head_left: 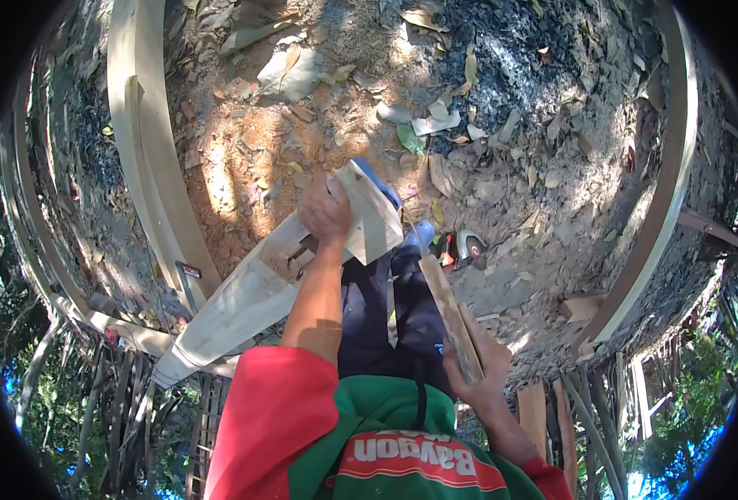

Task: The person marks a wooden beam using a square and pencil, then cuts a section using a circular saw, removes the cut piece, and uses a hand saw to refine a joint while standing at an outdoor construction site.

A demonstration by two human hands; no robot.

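Note:
My left hand (326,207) is closed on a long, pale, tapering board (235,300) with a wider block-like upper end, which lies diagonally across my front toward the lower left. My right hand (481,362) is closed around a narrow strip of wood (448,308) at the right of my legs, its upper tip near my blue shoe (419,235). The board's upper end rests by my other blue shoe, partly hiding it.
A red power tool with a round disc (469,247) lies on the ground beyond the strip. Long planks (140,108) stand at the left, and a curved-looking beam (665,192) runs along the right. Dry leaves and wood shavings cover the dirt.

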